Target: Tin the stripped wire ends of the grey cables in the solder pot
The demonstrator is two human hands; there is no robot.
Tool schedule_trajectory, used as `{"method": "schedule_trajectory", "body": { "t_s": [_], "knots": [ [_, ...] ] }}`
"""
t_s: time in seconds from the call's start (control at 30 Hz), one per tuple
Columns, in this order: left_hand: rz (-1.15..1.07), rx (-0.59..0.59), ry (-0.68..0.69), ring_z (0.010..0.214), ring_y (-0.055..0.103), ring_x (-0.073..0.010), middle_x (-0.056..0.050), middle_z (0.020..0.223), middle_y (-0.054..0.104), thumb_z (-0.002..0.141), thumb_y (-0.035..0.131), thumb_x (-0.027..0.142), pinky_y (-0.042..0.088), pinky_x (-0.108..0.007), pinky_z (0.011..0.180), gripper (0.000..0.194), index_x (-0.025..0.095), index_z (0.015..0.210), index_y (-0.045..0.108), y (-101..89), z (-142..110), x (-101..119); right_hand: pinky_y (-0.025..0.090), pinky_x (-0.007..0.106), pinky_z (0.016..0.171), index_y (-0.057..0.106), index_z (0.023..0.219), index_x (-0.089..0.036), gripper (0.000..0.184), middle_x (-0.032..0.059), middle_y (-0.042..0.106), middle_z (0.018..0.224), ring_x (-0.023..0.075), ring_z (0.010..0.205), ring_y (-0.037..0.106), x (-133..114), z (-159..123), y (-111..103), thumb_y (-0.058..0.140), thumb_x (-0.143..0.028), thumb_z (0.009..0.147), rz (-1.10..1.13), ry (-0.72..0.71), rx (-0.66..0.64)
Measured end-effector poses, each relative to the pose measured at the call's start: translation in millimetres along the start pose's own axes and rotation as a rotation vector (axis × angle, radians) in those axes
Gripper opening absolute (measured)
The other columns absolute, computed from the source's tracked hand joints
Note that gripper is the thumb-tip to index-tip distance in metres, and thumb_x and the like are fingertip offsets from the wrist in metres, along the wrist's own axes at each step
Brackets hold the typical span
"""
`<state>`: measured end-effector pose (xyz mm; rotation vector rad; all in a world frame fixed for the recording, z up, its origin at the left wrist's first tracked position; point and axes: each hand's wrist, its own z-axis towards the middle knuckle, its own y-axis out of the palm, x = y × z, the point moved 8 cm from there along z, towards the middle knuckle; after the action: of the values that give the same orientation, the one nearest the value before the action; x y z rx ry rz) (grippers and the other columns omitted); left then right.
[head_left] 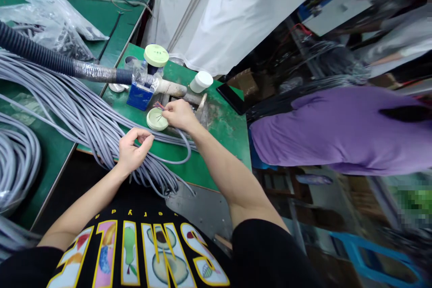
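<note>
My right hand (180, 114) pinches the end of a grey cable (186, 146), whose thin coloured wires (159, 106) fan out over a small pale-green round dish (153, 121). The cable loops down from under that hand. My left hand (133, 149) is curled, thumb near the fingertips, above a large bundle of grey cables (97, 128); whether it holds anything is hidden. A blue box (140, 96) and the pale nozzle (172, 87) of a black corrugated hose (40, 51) lie just beyond the dish.
Behind the hose stand a jar with a pale-green lid (156, 55) and a white round container (201, 82). A black phone (232, 98) lies at the table's right edge. Plastic bags (57, 22) and coiled cable (16, 162) are at left. People in white (232, 13) and purple (337, 130) are close by.
</note>
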<state>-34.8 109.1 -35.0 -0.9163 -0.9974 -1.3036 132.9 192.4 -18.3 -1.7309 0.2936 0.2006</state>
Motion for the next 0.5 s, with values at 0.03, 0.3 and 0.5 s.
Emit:
{"method": "schedule_trajectory", "body": {
  "t_s": [0.03,0.3,0.5],
  "knots": [
    [0.002,0.002,-0.003,0.056,0.052,-0.0099,0.002,0.06,0.06,0.075,0.064,0.025,0.044,-0.023,0.056,0.011,0.018,0.066,0.063,-0.1,0,0,0.04,0.023,0.057,0.073,0.071,-0.013,0.021,0.0048,0.068,0.062,0.0157,0.061,0.061,8,-2,-7,0.053,-0.018,0.072,0.067,0.015,0.022],
    [0.003,0.012,-0.007,0.055,0.053,-0.0101,0.002,0.059,0.061,0.075,0.065,0.025,0.045,-0.023,0.056,0.012,0.018,0.065,0.064,-0.6,1,-1,0.037,0.023,0.053,0.063,0.048,-0.013,0.021,-0.0018,0.046,0.036,0.0109,0.045,0.046,105,4,-34,0.054,-0.017,0.066,0.22,0.277,0.252],
    [0.018,0.006,0.019,0.056,0.053,-0.0097,0.002,0.06,0.061,0.075,0.065,0.024,0.045,-0.022,0.056,0.011,0.018,0.066,0.064,-0.8,1,0,0.037,0.023,0.052,0.067,0.052,-0.011,0.019,-0.002,0.045,0.036,0.0104,0.043,0.045,123,20,-17,0.055,-0.014,0.066,0.191,0.351,0.213]
  ]
}}
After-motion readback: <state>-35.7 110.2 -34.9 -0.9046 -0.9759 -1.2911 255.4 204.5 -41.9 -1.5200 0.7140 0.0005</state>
